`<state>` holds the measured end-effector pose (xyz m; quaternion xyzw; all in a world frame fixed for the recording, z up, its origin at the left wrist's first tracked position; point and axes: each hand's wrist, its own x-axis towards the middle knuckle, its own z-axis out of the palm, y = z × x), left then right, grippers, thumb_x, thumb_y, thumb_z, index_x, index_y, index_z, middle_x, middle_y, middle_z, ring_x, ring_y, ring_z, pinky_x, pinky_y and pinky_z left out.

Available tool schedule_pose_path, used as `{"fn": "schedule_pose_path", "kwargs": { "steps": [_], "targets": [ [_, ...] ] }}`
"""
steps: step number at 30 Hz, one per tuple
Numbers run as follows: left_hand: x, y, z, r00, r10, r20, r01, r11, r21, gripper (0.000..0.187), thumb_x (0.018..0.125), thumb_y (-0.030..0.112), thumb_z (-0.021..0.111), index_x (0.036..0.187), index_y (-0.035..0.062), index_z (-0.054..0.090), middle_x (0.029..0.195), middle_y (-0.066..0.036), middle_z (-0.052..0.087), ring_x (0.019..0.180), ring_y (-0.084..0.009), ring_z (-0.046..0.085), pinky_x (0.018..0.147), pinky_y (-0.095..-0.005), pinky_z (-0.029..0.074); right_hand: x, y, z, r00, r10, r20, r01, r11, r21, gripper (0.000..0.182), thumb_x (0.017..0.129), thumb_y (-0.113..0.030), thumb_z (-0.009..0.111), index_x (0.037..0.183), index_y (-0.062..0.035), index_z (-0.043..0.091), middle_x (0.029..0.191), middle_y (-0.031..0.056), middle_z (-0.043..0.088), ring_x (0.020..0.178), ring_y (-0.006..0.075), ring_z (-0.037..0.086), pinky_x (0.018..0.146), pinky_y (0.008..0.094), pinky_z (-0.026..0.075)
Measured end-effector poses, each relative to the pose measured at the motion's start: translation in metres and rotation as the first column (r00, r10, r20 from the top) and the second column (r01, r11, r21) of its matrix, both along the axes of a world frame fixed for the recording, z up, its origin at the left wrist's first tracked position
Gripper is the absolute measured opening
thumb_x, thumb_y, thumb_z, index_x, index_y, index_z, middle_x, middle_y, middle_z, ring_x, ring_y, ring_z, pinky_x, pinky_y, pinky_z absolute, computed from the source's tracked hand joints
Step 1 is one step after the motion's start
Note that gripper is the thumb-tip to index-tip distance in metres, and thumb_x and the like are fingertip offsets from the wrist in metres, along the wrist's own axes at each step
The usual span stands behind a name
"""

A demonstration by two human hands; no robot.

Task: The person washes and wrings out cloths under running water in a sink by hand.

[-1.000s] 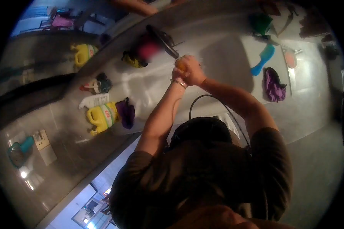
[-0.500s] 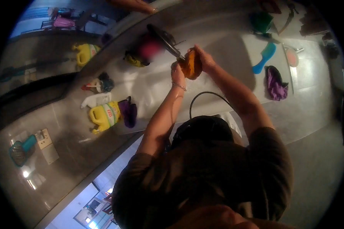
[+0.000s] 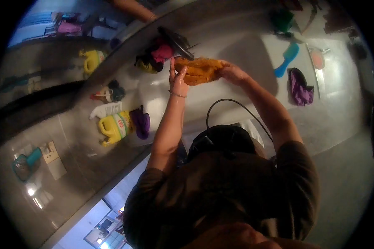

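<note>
Orange cloth, balled up a second ago, is now opened out at 12 o'clock over the sink, more surface exposed, fingers of left hand gripping its 9 o'clock end near the faucet, fingers of right hand holding its 3 o'clock end.

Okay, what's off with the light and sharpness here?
Head view: fisheye bending and black corners; hard glare spots on the grey wall, lower left; dark shadow inside the sink; fine detail soft on the orange cloth.
</note>
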<state>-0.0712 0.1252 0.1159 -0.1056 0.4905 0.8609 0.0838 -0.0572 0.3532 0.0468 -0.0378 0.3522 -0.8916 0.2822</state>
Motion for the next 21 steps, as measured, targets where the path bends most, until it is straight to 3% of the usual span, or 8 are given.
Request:
{"fn": "schedule_pose_path", "kwargs": {
  "steps": [4, 6, 7, 9, 12, 16, 18, 21],
  "targets": [
    [0.002, -0.002, -0.007, 0.998, -0.046, 0.044, 0.047, 0.999, -0.021, 0.072, 0.083, -0.002, 0.059, 0.144, 0.0179, 0.026, 0.135, -0.006, 0.042, 0.12, -0.0233, 0.045, 0.099, -0.043, 0.04, 0.003, -0.003, 0.017, 0.994, 0.082, 0.074, -0.08, 0.996, -0.031, 0.045, 0.088, -0.019, 0.051, 0.127, 0.0024, 0.044, 0.124, 0.0141, 0.054, 0.109, 0.0241, 0.054, 0.095, 0.0351, 0.042],
    [0.004, -0.001, -0.003, 0.99, -0.137, -0.016, 0.137, 0.991, 0.005, 0.078, 0.082, -0.004, 0.061, 0.146, 0.0158, 0.019, 0.132, -0.006, 0.04, 0.12, -0.0211, 0.043, 0.101, -0.0379, 0.039, 0.005, -0.003, 0.032, 0.915, 0.139, 0.378, -0.067, 0.978, -0.196, 0.05, 0.091, -0.031, 0.051, 0.127, 0.0029, 0.044, 0.124, 0.0147, 0.053, 0.112, 0.0238, 0.053, 0.098, 0.0348, 0.041],
    [0.004, 0.0, -0.001, 0.99, -0.138, -0.016, 0.138, 0.99, 0.005, 0.078, 0.082, -0.004, 0.061, 0.146, 0.0158, 0.019, 0.132, -0.006, 0.04, 0.12, -0.0211, 0.043, 0.101, -0.0379, 0.039, 0.008, -0.005, 0.028, 0.915, 0.138, 0.379, -0.067, 0.978, -0.196, 0.05, 0.091, -0.031, 0.051, 0.127, 0.0029, 0.044, 0.124, 0.0147, 0.053, 0.112, 0.0238, 0.053, 0.098, 0.0348, 0.041],
    [0.003, 0.003, 0.003, 0.986, -0.163, -0.028, 0.154, 0.967, -0.203, 0.077, 0.082, -0.002, 0.062, 0.145, 0.0141, 0.022, 0.119, -0.005, 0.046, 0.113, -0.0184, 0.047, 0.098, -0.0348, 0.041, 0.013, -0.011, 0.014, 0.959, -0.002, 0.283, 0.007, 1.0, -0.017, 0.06, 0.09, -0.043, 0.05, 0.128, 0.0026, 0.044, 0.125, 0.014, 0.053, 0.113, 0.0237, 0.052, 0.1, 0.035, 0.039],
    [-0.001, -0.001, 0.006, 0.987, -0.163, 0.013, 0.158, 0.934, -0.32, 0.072, 0.081, 0.0, 0.064, 0.143, 0.0115, 0.028, 0.107, -0.004, 0.049, 0.104, -0.0163, 0.052, 0.095, -0.0323, 0.043, 0.013, -0.009, 0.0, 0.994, -0.032, 0.106, 0.037, 0.998, -0.043, 0.059, 0.089, -0.044, 0.051, 0.127, 0.0017, 0.045, 0.124, 0.0134, 0.053, 0.112, 0.0241, 0.053, 0.099, 0.0347, 0.04],
    [-0.008, -0.008, 0.002, 0.996, -0.091, -0.018, 0.088, 0.986, -0.14, 0.06, 0.081, 0.003, 0.064, 0.135, 0.0068, 0.038, 0.102, -0.003, 0.052, 0.097, -0.0159, 0.054, 0.09, -0.0309, 0.045, 0.006, -0.009, -0.009, 0.987, -0.078, 0.141, 0.097, 0.986, -0.136, 0.045, 0.091, -0.031, 0.048, 0.122, 0.0015, 0.049, 0.118, 0.013, 0.056, 0.107, 0.0262, 0.055, 0.097, 0.0388, 0.042],
    [-0.013, -0.014, -0.006, 0.998, -0.062, -0.033, 0.057, 0.989, -0.139, 0.058, 0.081, 0.002, 0.064, 0.134, 0.0055, 0.04, 0.106, -0.005, 0.054, 0.099, -0.0185, 0.055, 0.091, -0.0338, 0.046, 0.005, -0.008, 0.003, 0.977, -0.167, 0.133, 0.185, 0.973, -0.139, 0.043, 0.091, -0.03, 0.049, 0.121, 0.0013, 0.049, 0.116, 0.0135, 0.056, 0.107, 0.0268, 0.054, 0.096, 0.0399, 0.042],
    [-0.027, -0.02, -0.017, 0.999, 0.0, -0.049, -0.009, 0.985, -0.173, 0.055, 0.08, 0.002, 0.065, 0.13, 0.003, 0.044, 0.111, -0.007, 0.057, 0.103, -0.0217, 0.055, 0.092, -0.037, 0.046, -0.003, -0.01, -0.004, 0.968, -0.139, 0.211, 0.182, 0.963, -0.198, 0.045, 0.091, -0.031, 0.052, 0.122, 0.0016, 0.048, 0.115, 0.0133, 0.056, 0.11, 0.0271, 0.052, 0.097, 0.0402, 0.041]
  ]
}}
